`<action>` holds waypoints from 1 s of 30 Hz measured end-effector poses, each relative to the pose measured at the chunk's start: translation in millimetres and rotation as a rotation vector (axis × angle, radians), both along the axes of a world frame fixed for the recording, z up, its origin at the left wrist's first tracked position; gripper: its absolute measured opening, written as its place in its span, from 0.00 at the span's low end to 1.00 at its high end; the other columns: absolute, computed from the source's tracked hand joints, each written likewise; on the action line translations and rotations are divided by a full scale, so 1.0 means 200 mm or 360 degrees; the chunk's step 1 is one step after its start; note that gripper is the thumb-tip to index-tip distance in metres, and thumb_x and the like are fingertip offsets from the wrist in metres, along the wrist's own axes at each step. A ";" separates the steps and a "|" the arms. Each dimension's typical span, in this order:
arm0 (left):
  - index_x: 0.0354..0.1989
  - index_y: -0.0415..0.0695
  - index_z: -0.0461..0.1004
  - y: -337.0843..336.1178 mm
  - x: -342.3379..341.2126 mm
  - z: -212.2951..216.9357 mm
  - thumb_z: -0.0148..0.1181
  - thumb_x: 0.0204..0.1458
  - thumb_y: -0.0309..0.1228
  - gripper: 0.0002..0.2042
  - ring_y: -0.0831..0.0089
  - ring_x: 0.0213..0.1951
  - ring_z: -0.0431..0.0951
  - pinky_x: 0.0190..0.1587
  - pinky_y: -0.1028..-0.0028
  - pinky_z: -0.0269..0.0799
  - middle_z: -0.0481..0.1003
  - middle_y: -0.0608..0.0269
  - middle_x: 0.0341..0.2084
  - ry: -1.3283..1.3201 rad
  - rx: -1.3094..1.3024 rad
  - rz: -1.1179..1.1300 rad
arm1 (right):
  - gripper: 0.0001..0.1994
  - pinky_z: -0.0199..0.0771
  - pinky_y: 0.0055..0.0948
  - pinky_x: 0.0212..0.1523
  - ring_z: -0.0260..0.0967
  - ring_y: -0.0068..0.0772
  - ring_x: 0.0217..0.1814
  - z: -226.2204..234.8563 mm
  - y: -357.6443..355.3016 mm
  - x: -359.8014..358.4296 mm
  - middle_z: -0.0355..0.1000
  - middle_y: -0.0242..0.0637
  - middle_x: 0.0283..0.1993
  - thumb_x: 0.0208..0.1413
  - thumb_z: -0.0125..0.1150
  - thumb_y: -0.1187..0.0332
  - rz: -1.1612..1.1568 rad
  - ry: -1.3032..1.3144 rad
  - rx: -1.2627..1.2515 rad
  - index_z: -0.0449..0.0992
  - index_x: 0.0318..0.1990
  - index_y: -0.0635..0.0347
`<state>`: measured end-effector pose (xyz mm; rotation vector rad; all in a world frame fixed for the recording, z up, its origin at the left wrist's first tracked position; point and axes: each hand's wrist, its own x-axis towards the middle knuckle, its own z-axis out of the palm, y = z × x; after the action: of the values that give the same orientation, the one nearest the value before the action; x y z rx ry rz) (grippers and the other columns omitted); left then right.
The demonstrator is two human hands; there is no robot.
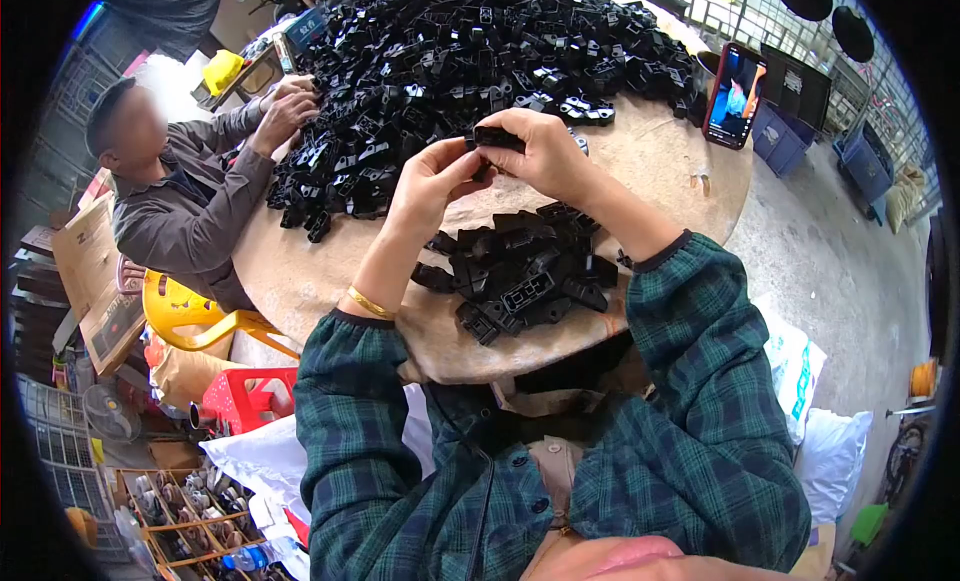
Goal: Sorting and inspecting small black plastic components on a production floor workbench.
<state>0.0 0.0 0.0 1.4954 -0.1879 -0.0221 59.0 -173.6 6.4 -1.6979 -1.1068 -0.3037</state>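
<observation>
**A black plastic part held between both hands over a round table**

A small black plastic part (497,138) is gripped between both hands above the round table (660,161). The right hand (548,153) is closed over the part from above, its fingers curled around the near end. The left hand (432,181) is brought up against it from below, with thumb and fingertips pinched at the part's underside. A gold bangle (371,303) is worn on the left wrist, and both forearms are covered by green plaid sleeves (700,401).

Directly beneath the hands, a small heap of similar black parts (520,271) is laid on the near side of the tabletop. Further back, a far larger pile of black parts (470,61) is spread across most of the table. No tray or box is used on the table; the parts lie loose on its surface.

At the table's right edge, a phone (734,95) with a lit screen is propped upright. On the left, another person (180,191) in a grey jacket is seated, with both hands placed at the edge of the large pile. A yellow plastic chair (190,316) and a red stool (245,396) are seen below that person. Blue crates (780,141) are set on the floor to the right; their contents cannot be told.
</observation>
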 end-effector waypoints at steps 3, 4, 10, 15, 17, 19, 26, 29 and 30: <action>0.47 0.33 0.66 -0.03 -0.01 -0.01 0.52 0.53 0.25 0.14 0.72 0.36 0.75 0.42 0.74 0.74 0.72 0.58 0.37 0.0025 -0.0236 0.0139 | 0.12 0.73 0.28 0.33 0.72 0.37 0.34 0.00 0.01 -0.02 0.72 0.43 0.34 0.46 0.61 0.73 -0.0089 -0.0218 0.0049 0.73 0.39 0.64; 0.46 0.33 0.66 -0.03 0.00 -0.02 0.51 0.54 0.25 0.13 0.73 0.35 0.75 0.42 0.75 0.74 0.72 0.58 0.37 0.0002 -0.0261 0.0209 | 0.11 0.73 0.28 0.33 0.72 0.38 0.33 0.00 0.02 -0.03 0.71 0.43 0.34 0.46 0.61 0.73 -0.0146 -0.0260 0.0053 0.72 0.39 0.64; 0.45 0.33 0.66 -0.08 -0.01 0.00 0.48 0.56 0.25 0.11 0.73 0.34 0.75 0.41 0.75 0.75 0.72 0.58 0.35 -0.0260 -0.0206 0.0418 | 0.11 0.72 0.30 0.33 0.71 0.42 0.33 0.02 0.03 -0.07 0.71 0.44 0.33 0.45 0.61 0.74 -0.0255 -0.0385 0.0107 0.72 0.38 0.64; 0.36 0.36 0.68 0.12 0.03 0.07 0.46 0.57 0.28 0.08 0.66 0.36 0.76 0.40 0.69 0.76 0.73 0.56 0.33 -0.0069 -0.0734 0.0503 | 0.11 0.71 0.31 0.34 0.70 0.43 0.34 0.00 -0.01 -0.05 0.70 0.43 0.32 0.44 0.62 0.74 -0.0373 -0.0442 0.0054 0.72 0.37 0.63; 0.36 0.38 0.69 0.10 0.01 0.07 0.46 0.57 0.28 0.07 0.63 0.40 0.74 0.47 0.61 0.71 0.72 0.59 0.35 -0.0030 -0.0695 0.0388 | 0.11 0.70 0.31 0.36 0.70 0.43 0.34 -0.03 -0.01 -0.02 0.70 0.43 0.34 0.44 0.63 0.69 -0.0501 -0.0315 -0.0156 0.73 0.36 0.63; 0.42 0.40 0.69 0.06 0.02 0.05 0.46 0.57 0.27 0.08 0.70 0.40 0.73 0.47 0.65 0.70 0.73 0.62 0.37 -0.0020 -0.0493 0.0354 | 0.13 0.70 0.32 0.36 0.70 0.42 0.35 -0.05 -0.02 0.02 0.69 0.43 0.37 0.45 0.63 0.65 -0.0584 -0.0277 -0.0295 0.74 0.37 0.62; 0.47 0.35 0.66 -0.01 -0.01 0.01 0.52 0.53 0.25 0.14 0.72 0.36 0.75 0.43 0.73 0.73 0.72 0.61 0.37 0.0021 -0.0483 0.0117 | 0.14 0.67 0.25 0.32 0.66 0.26 0.30 0.03 -0.05 0.04 0.68 0.37 0.31 0.49 0.61 0.64 -0.0387 0.0004 -0.0123 0.74 0.41 0.63; 0.47 0.34 0.65 -0.04 -0.01 0.00 0.54 0.51 0.23 0.15 0.71 0.37 0.75 0.44 0.73 0.73 0.72 0.60 0.37 -0.0007 -0.0458 0.0129 | 0.13 0.69 0.21 0.32 0.67 0.23 0.32 0.01 -0.01 0.01 0.69 0.35 0.33 0.52 0.57 0.70 -0.0162 0.0026 0.0030 0.72 0.44 0.65; 0.47 0.33 0.65 -0.04 -0.01 0.00 0.54 0.51 0.23 0.15 0.71 0.37 0.75 0.45 0.73 0.73 0.72 0.59 0.38 -0.0036 -0.0430 0.0148 | 0.13 0.70 0.19 0.33 0.67 0.23 0.33 0.01 0.01 0.00 0.69 0.34 0.33 0.52 0.56 0.72 -0.0082 0.0058 0.0125 0.72 0.45 0.66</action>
<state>-2.9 -7.0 -0.3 1.2336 -0.1335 0.0919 58.3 -171.7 7.8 -1.6579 -1.0129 -0.3434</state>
